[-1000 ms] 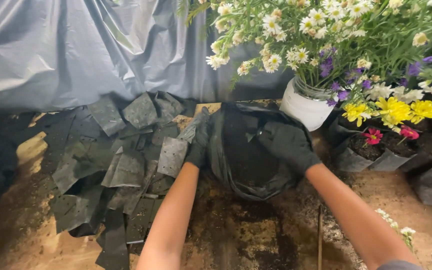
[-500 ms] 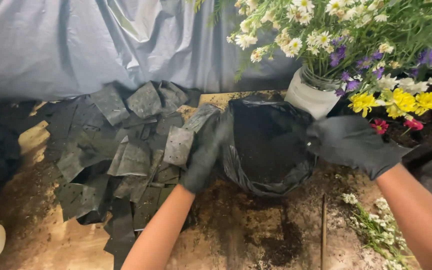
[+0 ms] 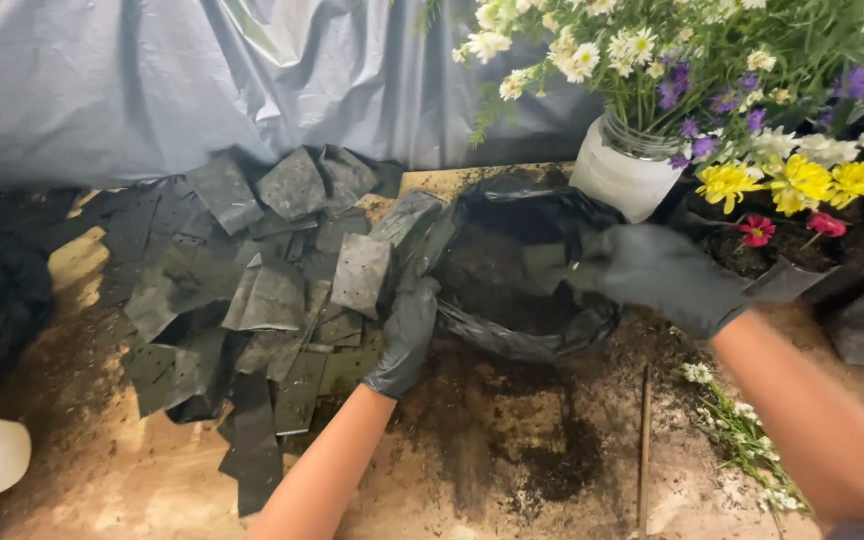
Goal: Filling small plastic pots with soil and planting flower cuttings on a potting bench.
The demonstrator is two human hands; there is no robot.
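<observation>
A pile of flat black bags (image 3: 252,290) lies on the left. The gloved left hand (image 3: 404,335) presses the side of the black soil bag (image 3: 512,265). The gloved right hand (image 3: 657,272) grips its right rim, beside a white flower jar (image 3: 620,178).

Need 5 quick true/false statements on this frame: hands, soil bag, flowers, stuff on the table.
1. Both hands wear black gloves. True: left hand, right hand.
2. The left hand rests on the soil bag's left edge. True.
3. The bag is full of water. False: it holds dark soil.
4. The white jar is empty. False: it holds flowers.
5. Flat black bags lie left of the soil bag. True.
</observation>
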